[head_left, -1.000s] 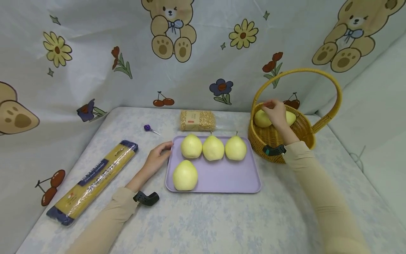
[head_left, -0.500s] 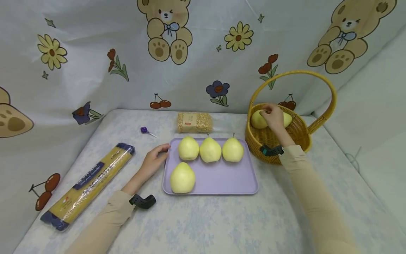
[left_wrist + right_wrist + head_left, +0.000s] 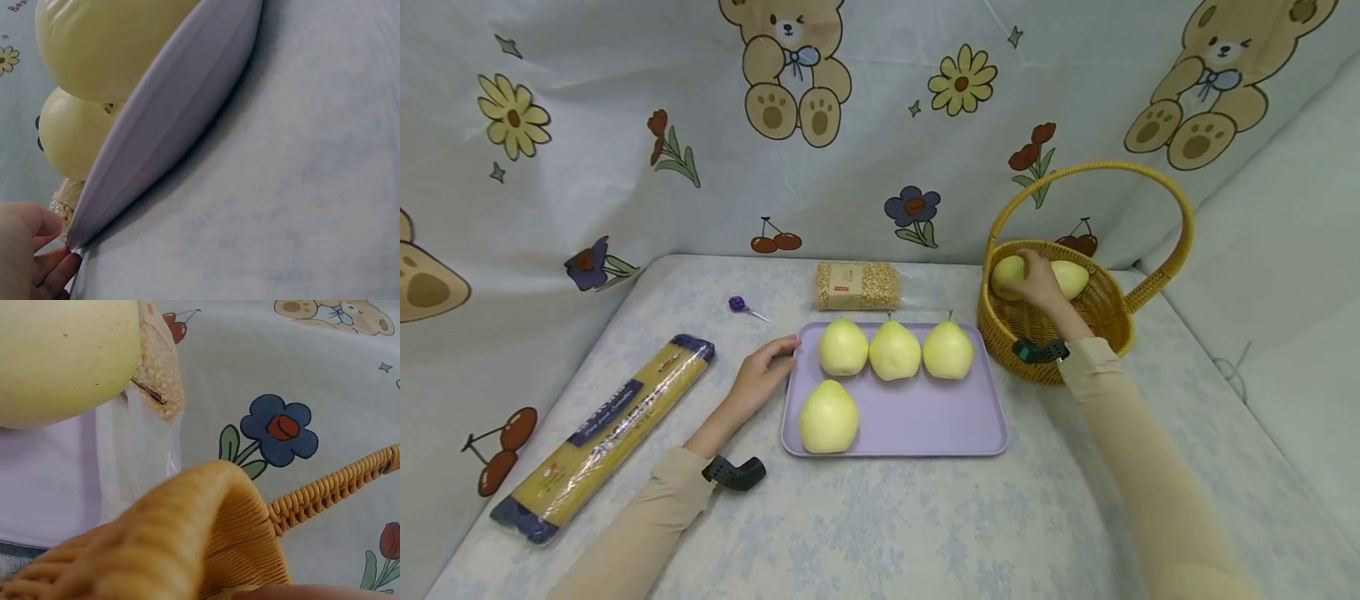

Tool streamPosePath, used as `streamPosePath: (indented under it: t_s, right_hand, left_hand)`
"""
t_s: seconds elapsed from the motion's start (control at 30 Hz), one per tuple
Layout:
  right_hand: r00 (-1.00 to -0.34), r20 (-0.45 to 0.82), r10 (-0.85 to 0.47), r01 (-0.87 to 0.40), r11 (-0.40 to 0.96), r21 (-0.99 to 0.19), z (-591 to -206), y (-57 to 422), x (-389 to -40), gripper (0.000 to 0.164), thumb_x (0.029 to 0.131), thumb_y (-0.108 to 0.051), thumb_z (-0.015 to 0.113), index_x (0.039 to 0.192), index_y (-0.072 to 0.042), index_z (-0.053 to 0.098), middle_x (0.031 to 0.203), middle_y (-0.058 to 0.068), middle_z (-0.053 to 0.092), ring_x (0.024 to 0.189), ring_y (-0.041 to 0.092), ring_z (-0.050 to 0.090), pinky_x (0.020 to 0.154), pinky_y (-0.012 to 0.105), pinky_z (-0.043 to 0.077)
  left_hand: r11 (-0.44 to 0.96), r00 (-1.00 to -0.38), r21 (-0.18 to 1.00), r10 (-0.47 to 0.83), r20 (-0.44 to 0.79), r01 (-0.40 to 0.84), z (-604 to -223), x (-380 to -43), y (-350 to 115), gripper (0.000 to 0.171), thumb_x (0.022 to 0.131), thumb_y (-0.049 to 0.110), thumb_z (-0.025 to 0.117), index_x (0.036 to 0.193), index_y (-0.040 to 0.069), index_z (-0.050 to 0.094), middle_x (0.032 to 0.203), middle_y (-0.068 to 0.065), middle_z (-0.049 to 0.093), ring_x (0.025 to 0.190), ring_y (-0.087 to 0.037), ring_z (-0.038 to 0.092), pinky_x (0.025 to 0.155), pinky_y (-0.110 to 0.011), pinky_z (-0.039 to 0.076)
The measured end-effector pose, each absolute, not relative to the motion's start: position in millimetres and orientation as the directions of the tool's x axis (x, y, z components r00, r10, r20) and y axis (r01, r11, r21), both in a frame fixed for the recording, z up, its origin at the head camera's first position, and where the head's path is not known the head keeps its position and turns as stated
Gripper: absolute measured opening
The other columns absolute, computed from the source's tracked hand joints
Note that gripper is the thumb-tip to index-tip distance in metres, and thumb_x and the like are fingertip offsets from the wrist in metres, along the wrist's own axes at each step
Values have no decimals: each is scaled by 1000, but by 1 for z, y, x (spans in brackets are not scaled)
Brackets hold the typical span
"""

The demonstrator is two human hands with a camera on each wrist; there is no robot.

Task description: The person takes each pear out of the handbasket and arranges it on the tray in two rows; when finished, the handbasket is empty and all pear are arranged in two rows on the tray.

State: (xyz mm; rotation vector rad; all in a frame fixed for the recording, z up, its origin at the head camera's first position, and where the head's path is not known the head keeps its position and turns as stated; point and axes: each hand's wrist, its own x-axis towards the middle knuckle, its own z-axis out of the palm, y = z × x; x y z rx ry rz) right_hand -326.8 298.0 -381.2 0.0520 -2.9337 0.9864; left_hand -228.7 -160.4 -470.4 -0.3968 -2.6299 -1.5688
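Note:
My right hand (image 3: 1040,285) reaches into the wicker basket (image 3: 1122,321) at the right, its fingers curled round a yellow-green pear (image 3: 1007,272). A second pear (image 3: 1070,278) lies beside it, partly behind the hand. In the right wrist view, the basket's woven rim (image 3: 156,531) fills the foreground and hides most of that hand. My left hand (image 3: 758,377) rests with its fingertips at the left rim of a lilac tray (image 3: 925,425). Three pears (image 3: 895,351) stand in a row along the tray's back, and another pear (image 3: 828,418) stands at its front left.
Behind the tray lies a clear bag of grains (image 3: 857,286). A purple-wrapped lollipop (image 3: 737,304) is at the back left, and a long yellow pack of noodles (image 3: 606,437) lies diagonally at the left. The basket's tall handle (image 3: 1108,165) arches above its opening.
My right hand has lowered in the basket, and its fingers have come round the left pear. My left hand stays at the tray rim. The head view has shifted slightly.

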Motion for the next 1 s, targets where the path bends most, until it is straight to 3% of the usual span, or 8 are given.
streamPosePath:
  t_s: [0.1,0.2,0.33,0.5,0.73,1.0]
  right_hand:
    - [-998,60,-10,-43,807,-589,-382,298,-329,75,85,-14,68,143,8,26,143,35,34,129,50,35,111,60,23]
    - [-998,63,-16,-50,805,-591,-384,298,-331,75,82,-11,70,141,9,28,142,36,35,128,50,36,111,60,23]
    - [-997,60,-46,-73,794,-604,-385,298,-333,75,79,-9,73,138,10,30,137,38,35,124,50,37,104,60,35]
    - [-998,51,-35,-59,794,-605,-382,294,-331,74,77,-13,75,136,10,36,134,35,41,117,48,44,98,58,41]
    - [-989,21,147,98,755,-648,-372,291,-319,82,82,-24,71,144,6,26,140,33,40,121,47,44,100,56,42]
    - [-943,68,326,147,590,-794,-357,284,-293,81,84,-43,64,141,-2,23,138,28,39,112,33,46,82,37,45]
  left_hand:
    - [457,-966,855,192,173,244,-468,-228,-162,36,93,10,57,128,1,57,136,-18,54,126,-33,52,112,-46,36]
    - [466,-967,853,195,161,236,-468,-229,-163,35,94,12,56,128,2,57,137,-17,54,127,-32,50,112,-47,35]
    - [469,-969,853,197,150,228,-469,-231,-164,35,95,13,55,129,4,57,138,-16,53,129,-31,49,113,-46,34]
    - [461,-969,857,190,155,228,-469,-230,-165,33,95,11,55,127,3,58,139,-17,52,130,-32,47,113,-47,34]
    - [456,-968,860,195,155,230,-472,-230,-164,32,95,11,56,126,4,59,141,-16,51,135,-32,43,115,-47,31]
    - [467,-969,856,199,145,224,-473,-232,-163,32,95,12,55,127,5,59,143,-15,49,135,-31,42,115,-47,32]
